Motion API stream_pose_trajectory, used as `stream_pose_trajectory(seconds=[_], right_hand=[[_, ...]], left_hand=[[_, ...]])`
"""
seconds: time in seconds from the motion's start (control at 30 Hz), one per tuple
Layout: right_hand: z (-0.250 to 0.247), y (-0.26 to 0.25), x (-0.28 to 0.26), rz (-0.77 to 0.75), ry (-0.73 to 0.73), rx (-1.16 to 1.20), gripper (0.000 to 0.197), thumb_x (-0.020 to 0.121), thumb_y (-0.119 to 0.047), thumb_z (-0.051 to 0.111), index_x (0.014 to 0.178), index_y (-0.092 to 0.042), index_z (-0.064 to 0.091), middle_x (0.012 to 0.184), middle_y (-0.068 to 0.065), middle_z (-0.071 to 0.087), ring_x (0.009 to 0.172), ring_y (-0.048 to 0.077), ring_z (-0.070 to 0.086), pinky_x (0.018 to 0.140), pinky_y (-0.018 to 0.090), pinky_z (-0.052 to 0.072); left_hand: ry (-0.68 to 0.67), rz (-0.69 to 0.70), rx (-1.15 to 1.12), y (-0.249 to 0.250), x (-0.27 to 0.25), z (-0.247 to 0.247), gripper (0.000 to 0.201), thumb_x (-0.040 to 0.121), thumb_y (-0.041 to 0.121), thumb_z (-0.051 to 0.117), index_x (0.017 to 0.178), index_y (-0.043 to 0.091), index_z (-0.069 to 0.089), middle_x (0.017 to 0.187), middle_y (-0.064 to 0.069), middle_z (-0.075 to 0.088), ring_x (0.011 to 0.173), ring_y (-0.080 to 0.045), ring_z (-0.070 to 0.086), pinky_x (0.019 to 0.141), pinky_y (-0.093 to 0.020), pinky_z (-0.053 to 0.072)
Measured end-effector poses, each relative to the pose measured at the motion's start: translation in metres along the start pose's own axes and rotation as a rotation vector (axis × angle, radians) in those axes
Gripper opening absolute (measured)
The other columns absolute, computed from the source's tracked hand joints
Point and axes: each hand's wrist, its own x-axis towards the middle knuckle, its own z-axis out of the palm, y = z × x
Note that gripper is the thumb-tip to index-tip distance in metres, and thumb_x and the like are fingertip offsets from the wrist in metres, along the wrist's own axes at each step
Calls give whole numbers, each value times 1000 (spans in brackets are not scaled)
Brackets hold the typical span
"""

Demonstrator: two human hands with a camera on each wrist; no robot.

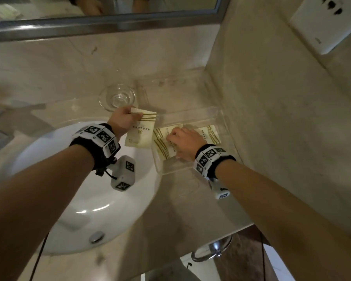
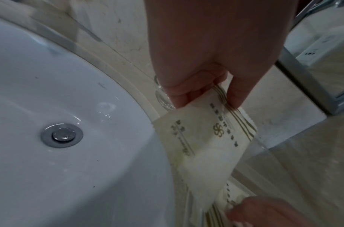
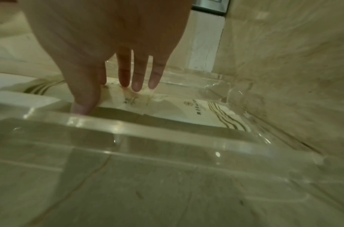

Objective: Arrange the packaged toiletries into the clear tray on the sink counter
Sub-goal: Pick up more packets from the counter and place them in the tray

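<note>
My left hand [image 1: 130, 115] pinches the top edge of a cream packet with olive stripes [image 1: 140, 130], which hangs over the counter just left of the clear tray [image 1: 177, 170]. In the left wrist view the thumb and fingers of that hand [image 2: 206, 98] clamp the packet [image 2: 202, 147] at its striped end. My right hand [image 1: 175, 136] is inside the tray, fingers straight, pressing on flat packets [image 1: 162, 148] lying there. Another packet [image 1: 210, 132] lies to its right. In the right wrist view the fingertips [image 3: 136, 88] touch a packet [image 3: 173, 110] behind the tray's near wall [image 3: 147, 127].
A white sink basin [image 1: 85, 199] with a metal drain [image 2: 61, 135] lies left of the tray. A small clear glass dish [image 1: 118, 97] stands behind my left hand. The marble side wall [image 1: 282, 118] rises close on the tray's right; a mirror frame [image 1: 109, 27] runs along the back.
</note>
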Motion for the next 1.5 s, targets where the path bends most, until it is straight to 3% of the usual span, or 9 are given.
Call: stream_pose_trajectory(seconds=[0.2, 0.47, 0.6, 0.7, 0.9, 1.03, 1.2, 1.4, 1.5], right_hand=[[-8, 3, 7, 29, 180, 10, 36, 88, -18, 56, 122, -10, 52, 122, 9, 50, 112, 25, 47, 91, 35, 39], [-6, -3, 20, 113, 153, 2, 28, 94, -24, 48, 117, -8, 49, 117, 9, 56, 107, 27, 53, 80, 34, 41], [-10, -2, 17, 135, 177, 54, 29, 95, -30, 47, 112, -8, 51, 113, 9, 59, 101, 26, 56, 79, 34, 42], [-17, 4, 9, 154, 165, 71, 29, 95, -32, 47, 110, -8, 52, 110, 9, 60, 98, 26, 57, 78, 35, 45], [-20, 36, -23, 317, 7, 127, 30, 91, -22, 56, 119, -13, 52, 123, 4, 57, 105, 23, 58, 81, 30, 46], [-8, 54, -31, 327, -81, 171, 56, 83, -17, 65, 133, -15, 42, 142, 3, 38, 122, 24, 47, 95, 38, 46], [-1, 58, -23, 320, -69, 206, 61, 83, -13, 64, 137, -17, 36, 150, 2, 28, 125, 25, 45, 97, 42, 46], [-3, 60, -18, 391, -120, 193, 64, 79, -13, 68, 136, -16, 39, 138, 9, 34, 106, 31, 57, 90, 41, 50], [-12, 68, -22, 451, -96, 231, 53, 87, -12, 58, 138, -17, 43, 142, 7, 40, 119, 29, 52, 96, 39, 46]], left_hand=[[-2, 2, -22, -2, -2, -4, 20, 91, 9, 52, 73, 19, 54, 71, 2, 56, 62, -10, 53, 54, -20, 42], [17, -1, -46, -3, -3, -4, 21, 90, 7, 52, 73, 19, 54, 71, 2, 56, 62, -11, 55, 55, -21, 43], [10, 6, -53, -1, -5, -3, 21, 91, 8, 53, 73, 20, 54, 70, 3, 57, 45, 3, 58, 49, -15, 45], [8, 12, -36, 4, -6, -2, 21, 91, 9, 52, 73, 20, 55, 71, 3, 58, 55, -5, 58, 47, -12, 45], [-45, 26, -20, 16, -8, 9, 20, 92, 11, 52, 74, 19, 55, 74, 2, 59, 65, -11, 56, 55, -19, 45], [-52, 28, -16, 19, -6, 21, 19, 91, 12, 53, 74, 21, 56, 74, 2, 59, 65, -11, 56, 56, -21, 42], [-66, 22, 11, 17, -5, 33, 22, 91, 12, 52, 71, 20, 55, 70, 3, 57, 62, -10, 54, 53, -19, 40], [-60, 7, 12, 17, -2, 39, 21, 91, 11, 53, 72, 19, 55, 71, 1, 57, 64, -13, 54, 58, -23, 42], [-72, 17, 29, 21, -2, 39, 17, 91, 13, 53, 76, 18, 56, 73, 1, 59, 64, -12, 55, 57, -23, 42]])
